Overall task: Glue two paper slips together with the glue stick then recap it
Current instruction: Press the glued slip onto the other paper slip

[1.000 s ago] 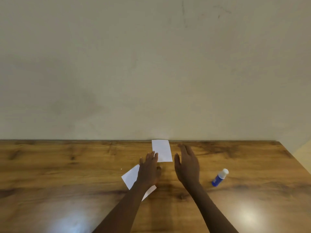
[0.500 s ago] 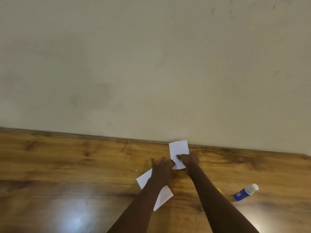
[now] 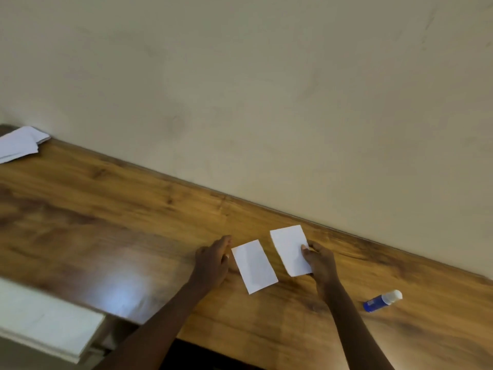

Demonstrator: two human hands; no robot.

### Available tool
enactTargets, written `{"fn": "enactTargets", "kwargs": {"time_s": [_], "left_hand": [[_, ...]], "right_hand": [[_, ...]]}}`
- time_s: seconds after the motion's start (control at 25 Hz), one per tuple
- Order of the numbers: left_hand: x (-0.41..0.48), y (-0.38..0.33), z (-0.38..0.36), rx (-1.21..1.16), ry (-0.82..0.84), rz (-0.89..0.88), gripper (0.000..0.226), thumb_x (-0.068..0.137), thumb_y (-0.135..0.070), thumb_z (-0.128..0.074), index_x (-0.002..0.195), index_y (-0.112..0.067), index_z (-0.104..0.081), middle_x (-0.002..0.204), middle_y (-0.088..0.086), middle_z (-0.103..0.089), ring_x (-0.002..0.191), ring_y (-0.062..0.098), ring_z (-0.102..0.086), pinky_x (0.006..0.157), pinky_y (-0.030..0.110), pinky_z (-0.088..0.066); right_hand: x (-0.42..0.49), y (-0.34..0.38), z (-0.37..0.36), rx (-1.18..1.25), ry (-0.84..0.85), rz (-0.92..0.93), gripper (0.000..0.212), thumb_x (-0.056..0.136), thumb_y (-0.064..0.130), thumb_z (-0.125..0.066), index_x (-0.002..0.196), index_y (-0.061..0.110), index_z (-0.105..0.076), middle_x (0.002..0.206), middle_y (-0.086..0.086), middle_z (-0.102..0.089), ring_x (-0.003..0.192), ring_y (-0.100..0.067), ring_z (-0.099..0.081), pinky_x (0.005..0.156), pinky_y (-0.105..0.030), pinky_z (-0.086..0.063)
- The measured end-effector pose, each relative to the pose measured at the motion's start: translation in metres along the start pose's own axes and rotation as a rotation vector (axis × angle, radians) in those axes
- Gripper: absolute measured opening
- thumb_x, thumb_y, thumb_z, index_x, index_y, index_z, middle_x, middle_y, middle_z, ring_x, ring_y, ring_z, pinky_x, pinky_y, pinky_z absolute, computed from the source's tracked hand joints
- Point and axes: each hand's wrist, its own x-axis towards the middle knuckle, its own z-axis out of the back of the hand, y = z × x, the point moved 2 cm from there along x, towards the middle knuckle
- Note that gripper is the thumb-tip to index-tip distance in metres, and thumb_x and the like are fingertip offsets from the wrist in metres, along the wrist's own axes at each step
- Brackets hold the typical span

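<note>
Glue stick (image 3: 382, 300), white cap on, lies on its side at the desk's (image 3: 133, 222) right, with nothing between it and the hands; a white panel (image 3: 45, 321) shows beyond the near left edge. Farther in, the left hand (image 3: 213, 260), fingers straight and together, touches the near slip's (image 3: 254, 267) left edge. The right hand (image 3: 320, 263) pinches the far slip's (image 3: 290, 249) right edge, thumb on top. Both slips lie just apart. A loose paper stack (image 3: 20, 142) rests far left against the wall (image 3: 266, 102).

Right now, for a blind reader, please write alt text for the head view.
The right hand pinches one paper slip; the left hand rests beside a second slip on a wooden table. A capped glue stick lies farther right.
</note>
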Motion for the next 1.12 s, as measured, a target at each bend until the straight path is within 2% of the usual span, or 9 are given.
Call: {"fn": "enactTargets", "kwargs": {"time_s": [0.12,0.28,0.36,0.48,0.56,0.76,1.12], "left_hand": [[-0.013,0.008,-0.009,-0.008,-0.086,-0.029,0.031,0.088,-0.01,-0.047,0.118,-0.015,-0.051,0.119,0.003,-0.062,0.114,0.021,-0.052,0.107,0.037,-0.026],[-0.012,0.011,-0.014,0.054,-0.15,-0.124,0.027,0.082,-0.008,-0.054,0.108,-0.008,-0.059,0.112,0.009,-0.064,0.106,0.025,-0.058,0.1,0.04,-0.035],[-0.011,0.012,-0.016,0.049,-0.162,-0.139,0.032,0.078,-0.006,-0.057,0.11,-0.006,-0.059,0.112,0.013,-0.065,0.107,0.028,-0.058,0.1,0.042,-0.038],[-0.012,0.014,-0.015,-0.025,-0.167,-0.09,0.045,0.079,-0.006,-0.055,0.123,-0.008,-0.05,0.116,0.013,-0.063,0.107,0.028,-0.055,0.1,0.043,-0.04],[-0.011,0.014,-0.015,-0.071,-0.191,-0.061,0.048,0.078,-0.005,-0.055,0.125,-0.012,-0.046,0.112,0.012,-0.064,0.104,0.026,-0.055,0.098,0.041,-0.042],[-0.008,0.018,-0.017,-0.124,-0.204,0.001,0.049,0.077,-0.009,-0.059,0.123,-0.016,-0.043,0.11,0.009,-0.065,0.102,0.02,-0.055,0.083,0.023,-0.04],[-0.006,0.02,-0.02,-0.124,-0.21,0.024,0.051,0.074,-0.026,-0.068,0.119,-0.022,-0.043,0.11,0.003,-0.066,0.107,0.02,-0.053,0.081,0.025,-0.041]], "right_hand": [[-0.014,-0.004,-0.023,-0.096,0.065,0.034,0.031,0.089,0.012,-0.049,0.118,0.0,-0.053,0.121,-0.016,-0.058,0.092,-0.025,-0.055,0.072,-0.031,-0.047],[-0.015,-0.012,-0.052,-0.16,0.085,-0.002,0.033,0.09,0.015,-0.05,0.12,0.002,-0.052,0.125,-0.014,-0.058,0.098,-0.027,-0.057,0.08,-0.035,-0.048],[-0.012,-0.014,-0.062,-0.188,0.086,0.015,0.033,0.089,0.016,-0.051,0.119,0.003,-0.053,0.124,-0.014,-0.059,0.096,-0.026,-0.057,0.077,-0.031,-0.048],[-0.008,-0.015,-0.072,-0.184,0.077,0.035,0.031,0.089,0.016,-0.052,0.117,0.003,-0.055,0.122,-0.013,-0.061,0.091,-0.022,-0.057,0.069,-0.026,-0.046],[-0.007,-0.015,-0.077,-0.195,0.066,0.034,0.031,0.089,0.017,-0.051,0.117,0.004,-0.055,0.121,-0.013,-0.061,0.092,-0.023,-0.057,0.075,-0.03,-0.046],[-0.009,-0.014,-0.083,-0.25,0.07,0.053,0.032,0.089,0.016,-0.051,0.118,0.002,-0.054,0.124,-0.013,-0.059,0.097,-0.027,-0.059,0.084,-0.037,-0.048],[-0.011,-0.018,-0.09,-0.311,-0.004,0.058,0.033,0.089,0.017,-0.051,0.119,0.005,-0.054,0.124,-0.013,-0.06,0.096,-0.027,-0.061,0.088,-0.039,-0.05]]}}
